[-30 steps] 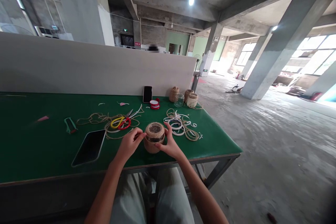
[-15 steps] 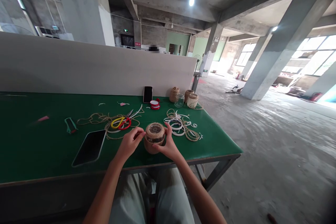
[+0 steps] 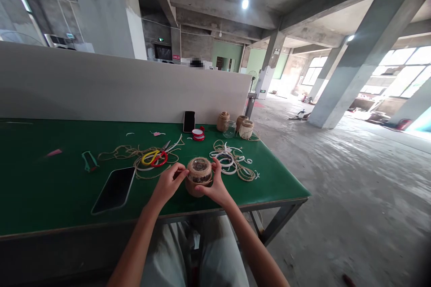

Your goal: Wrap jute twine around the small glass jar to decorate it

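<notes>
A glass jar wrapped in jute twine (image 3: pixel 199 176) stands on the green table between my hands. My right hand (image 3: pixel 218 184) curls around its right side, with the fingers up over the rim. My left hand (image 3: pixel 167 184) sits at the jar's left side, its fingertips pinched on what looks like a thin strand of twine. Just beyond the jar lie scissors with yellow and red handles (image 3: pixel 155 158) in a tangle of loose twine (image 3: pixel 117 152), and white rings (image 3: pixel 225 159) tangled with more twine.
A dark tablet or phone (image 3: pixel 114 189) lies left of my hands on the green table (image 3: pixel 40 188). A phone (image 3: pixel 189 121), ribbon spool (image 3: pixel 198 134), and twine-wrapped jars (image 3: pixel 246 129) stand along the white partition (image 3: pixel 117 85). Concrete floor (image 3: pixel 336 197) lies right.
The jar has shifted slightly right between my hands, and my left fingertips sit a little closer to it. The head view has tilted slightly.
</notes>
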The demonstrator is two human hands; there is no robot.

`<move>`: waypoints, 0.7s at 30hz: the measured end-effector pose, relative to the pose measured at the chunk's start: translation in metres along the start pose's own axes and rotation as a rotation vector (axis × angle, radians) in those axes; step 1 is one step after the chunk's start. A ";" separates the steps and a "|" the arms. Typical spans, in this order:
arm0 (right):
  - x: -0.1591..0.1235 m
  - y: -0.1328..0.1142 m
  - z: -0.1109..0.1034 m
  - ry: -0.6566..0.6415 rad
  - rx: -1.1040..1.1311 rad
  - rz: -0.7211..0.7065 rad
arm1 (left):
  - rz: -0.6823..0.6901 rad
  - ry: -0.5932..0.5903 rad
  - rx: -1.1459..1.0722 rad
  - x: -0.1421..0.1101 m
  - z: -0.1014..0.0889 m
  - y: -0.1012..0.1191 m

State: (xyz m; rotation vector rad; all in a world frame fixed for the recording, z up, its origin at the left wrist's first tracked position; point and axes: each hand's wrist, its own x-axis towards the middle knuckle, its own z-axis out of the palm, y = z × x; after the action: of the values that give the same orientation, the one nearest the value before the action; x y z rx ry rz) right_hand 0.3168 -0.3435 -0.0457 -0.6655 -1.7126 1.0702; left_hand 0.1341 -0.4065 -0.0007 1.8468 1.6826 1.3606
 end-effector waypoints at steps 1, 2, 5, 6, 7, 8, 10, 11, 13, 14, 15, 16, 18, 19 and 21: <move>0.000 0.000 0.001 0.000 -0.004 -0.002 | -0.001 0.005 0.007 0.000 0.000 -0.001; 0.000 0.000 0.001 -0.005 0.002 -0.006 | -0.003 0.009 0.012 0.001 0.000 -0.002; 0.001 -0.001 -0.001 -0.039 0.052 -0.025 | -0.022 0.003 0.017 0.000 -0.001 -0.003; 0.002 0.000 -0.003 -0.056 0.080 -0.027 | -0.029 -0.003 0.013 0.000 -0.001 -0.003; 0.002 0.000 -0.005 -0.074 0.112 -0.025 | -0.035 -0.010 0.007 0.000 -0.001 -0.003; 0.003 0.000 -0.006 -0.092 0.143 -0.019 | -0.038 -0.015 -0.001 -0.001 -0.001 -0.003; 0.004 0.001 -0.010 -0.127 0.194 0.006 | -0.037 -0.024 -0.011 -0.001 -0.001 -0.003; 0.004 0.002 -0.011 -0.141 0.209 0.018 | -0.036 -0.027 -0.014 -0.001 -0.001 -0.002; 0.005 0.004 -0.013 -0.151 0.216 0.024 | -0.033 -0.028 -0.014 -0.001 -0.001 -0.001; 0.004 0.005 -0.014 -0.139 0.209 0.014 | -0.033 -0.026 -0.012 -0.001 -0.001 0.000; 0.003 0.006 -0.014 -0.112 0.193 0.000 | -0.031 -0.022 -0.009 -0.001 -0.001 0.001; 0.001 0.007 -0.014 -0.070 0.168 -0.017 | -0.028 -0.018 -0.006 -0.001 -0.001 0.002; -0.005 0.007 -0.012 0.053 0.096 -0.051 | -0.017 -0.007 0.005 -0.001 -0.001 0.003; -0.010 0.007 -0.010 0.126 0.051 -0.064 | -0.013 -0.002 0.010 -0.001 -0.001 0.003; -0.019 0.002 -0.005 0.244 -0.057 -0.082 | -0.009 0.006 0.012 -0.001 0.000 0.003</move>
State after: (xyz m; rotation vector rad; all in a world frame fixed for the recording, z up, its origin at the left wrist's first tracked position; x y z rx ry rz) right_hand 0.3286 -0.3560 -0.0555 -0.7248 -1.5494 0.8488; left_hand 0.1362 -0.4082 0.0011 1.8410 1.7032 1.3566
